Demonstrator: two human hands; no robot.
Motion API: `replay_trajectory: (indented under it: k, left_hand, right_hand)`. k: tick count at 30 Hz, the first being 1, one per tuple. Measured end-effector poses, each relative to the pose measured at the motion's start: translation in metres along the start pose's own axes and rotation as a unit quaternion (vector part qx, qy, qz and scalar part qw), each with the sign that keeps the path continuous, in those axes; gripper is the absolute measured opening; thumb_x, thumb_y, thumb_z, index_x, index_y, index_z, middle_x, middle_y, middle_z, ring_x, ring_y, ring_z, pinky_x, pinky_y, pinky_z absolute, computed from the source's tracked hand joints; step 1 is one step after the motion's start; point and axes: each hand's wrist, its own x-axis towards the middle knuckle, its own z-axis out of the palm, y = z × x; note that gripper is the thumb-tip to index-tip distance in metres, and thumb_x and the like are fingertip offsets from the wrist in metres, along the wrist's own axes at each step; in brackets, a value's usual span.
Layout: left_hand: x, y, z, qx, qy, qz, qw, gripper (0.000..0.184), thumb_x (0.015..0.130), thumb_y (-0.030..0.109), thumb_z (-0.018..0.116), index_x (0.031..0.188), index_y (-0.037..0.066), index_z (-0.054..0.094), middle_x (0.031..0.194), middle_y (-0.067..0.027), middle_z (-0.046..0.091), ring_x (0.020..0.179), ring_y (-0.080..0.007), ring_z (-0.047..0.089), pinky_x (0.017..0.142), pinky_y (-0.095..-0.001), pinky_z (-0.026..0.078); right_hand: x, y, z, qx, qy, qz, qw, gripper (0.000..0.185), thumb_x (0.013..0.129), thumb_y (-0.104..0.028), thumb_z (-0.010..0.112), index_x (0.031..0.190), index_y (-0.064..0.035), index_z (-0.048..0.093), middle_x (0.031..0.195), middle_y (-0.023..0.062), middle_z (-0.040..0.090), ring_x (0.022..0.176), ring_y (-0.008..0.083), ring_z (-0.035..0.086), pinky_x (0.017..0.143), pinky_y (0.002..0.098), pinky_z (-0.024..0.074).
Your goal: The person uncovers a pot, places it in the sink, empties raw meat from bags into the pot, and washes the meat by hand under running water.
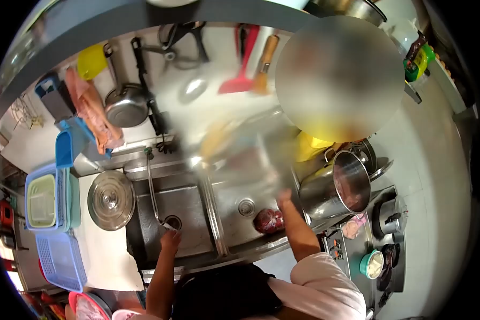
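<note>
Over the left basin, my left hand [170, 239] is closed round the white end of a flexible hose tap [153, 194], near the drain. My right hand [284, 197] is above the right side of the right basin [232, 224]; its fingers are blurred, so what it holds or touches cannot be made out. Below it, a dark red bundle [268, 221], seemingly wrapped in clear film, lies in the right basin beside the drain [246, 207]. Blur hides the back of that basin.
A round metal lid [111, 200] lies on the white board [98, 256] left of the sink. Blue baskets [62, 258] stand further left. A large steel pot [333, 186] is tilted at the right. Pans and utensils hang on the wall, including a small saucepan [127, 105].
</note>
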Motion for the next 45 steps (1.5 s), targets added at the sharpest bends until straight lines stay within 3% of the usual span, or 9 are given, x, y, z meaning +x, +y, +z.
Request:
replay_trajectory:
  k: [3,4,5,11,20,31,35,40,45]
  left_hand:
    - [0.001,0.008,0.010,-0.232,0.175,-0.181,0.939,0.010,0.097,0.020,0.053,0.098,0.013,0.059,0.090,-0.0049,0.057,0.081,-0.0278,0.058,0.067,-0.0412,0.048]
    - [0.001,0.013,0.012,-0.346,0.251,-0.266,0.864,0.007,0.097,0.019,0.055,0.097,0.013,0.059,0.089,-0.0042,0.056,0.079,-0.0271,0.057,0.066,-0.0415,0.048]
    - [0.001,0.018,0.015,-0.331,0.279,-0.283,0.856,0.007,0.097,0.020,0.056,0.098,0.013,0.059,0.088,-0.0039,0.056,0.078,-0.0267,0.057,0.065,-0.0418,0.048]
    - [0.000,0.043,0.039,-0.264,0.390,-0.315,0.824,0.013,0.099,0.022,0.053,0.099,0.012,0.061,0.087,-0.0041,0.061,0.073,-0.0262,0.059,0.065,-0.0422,0.049]
    - [-0.031,0.034,0.037,-0.258,0.417,-0.333,0.805,0.014,0.097,0.018,0.052,0.103,0.011,0.062,0.088,-0.0042,0.064,0.071,-0.0245,0.065,0.058,-0.0389,0.055]
    - [-0.051,0.013,0.036,-0.271,0.369,-0.315,0.832,0.016,0.095,0.016,0.055,0.108,0.011,0.062,0.098,-0.0065,0.067,0.077,-0.0255,0.065,0.064,-0.0415,0.055]
    - [-0.040,0.015,0.049,-0.253,0.384,-0.321,0.828,0.018,0.096,0.018,0.058,0.111,0.011,0.064,0.104,-0.0073,0.067,0.081,-0.0253,0.065,0.067,-0.0412,0.054]
    - [-0.029,0.015,0.071,-0.282,0.352,-0.333,0.828,0.039,0.099,0.020,0.057,0.135,0.005,0.054,0.123,-0.0134,0.065,0.107,-0.0321,0.066,0.083,-0.0437,0.056]
    - [0.017,0.043,0.142,-0.337,0.190,-0.236,0.891,0.058,0.107,0.045,0.040,0.143,0.000,0.048,0.142,-0.0169,0.058,0.131,-0.0313,0.056,0.112,-0.0436,0.045]
  right_hand:
    - [-0.034,-0.168,0.186,-0.210,0.258,-0.202,0.921,0.037,0.103,-0.029,0.049,0.077,-0.0074,0.064,0.066,0.0058,0.062,0.055,0.0200,0.058,0.052,0.0333,0.0459]
    - [-0.005,-0.196,0.163,-0.162,0.111,-0.256,0.947,0.035,0.103,-0.028,0.050,0.078,-0.0070,0.062,0.068,0.0064,0.063,0.058,0.0190,0.059,0.053,0.0326,0.0455]
    - [0.021,-0.224,0.178,-0.088,0.204,-0.282,0.933,0.038,0.106,-0.032,0.049,0.079,-0.0081,0.062,0.068,0.0066,0.062,0.059,0.0193,0.059,0.053,0.0341,0.0466]
    - [0.085,-0.345,0.205,-0.089,0.234,-0.034,0.968,0.060,0.099,-0.063,0.052,0.076,-0.0077,0.056,0.062,0.0066,0.056,0.052,0.0233,0.054,0.049,0.0364,0.0498]
    - [0.093,-0.364,0.201,-0.109,0.225,0.068,0.966,0.048,0.098,-0.049,0.063,0.072,-0.0091,0.055,0.059,0.0029,0.056,0.042,0.0155,0.047,0.037,0.0236,0.0410]
    - [0.094,-0.372,0.207,-0.215,0.270,0.132,0.929,0.054,0.092,-0.061,0.066,0.067,-0.0157,0.053,0.055,-0.0031,0.052,0.041,0.0112,0.042,0.037,0.0227,0.0347]
    - [0.092,-0.364,0.190,-0.233,0.202,0.046,0.950,0.052,0.097,-0.063,0.059,0.069,-0.0202,0.049,0.053,-0.0065,0.042,0.041,0.0087,0.035,0.037,0.0220,0.0293]
    - [-0.047,-0.286,0.340,-0.238,0.110,0.008,0.965,0.048,0.104,-0.050,0.054,0.068,-0.0196,0.050,0.054,-0.0064,0.046,0.042,0.0057,0.038,0.037,0.0213,0.0272]
    - [-0.170,-0.029,0.374,-0.312,-0.048,0.194,0.929,0.025,0.100,-0.025,0.056,0.096,-0.0047,0.069,0.085,0.0069,0.070,0.073,0.0172,0.067,0.066,0.0306,0.0545]
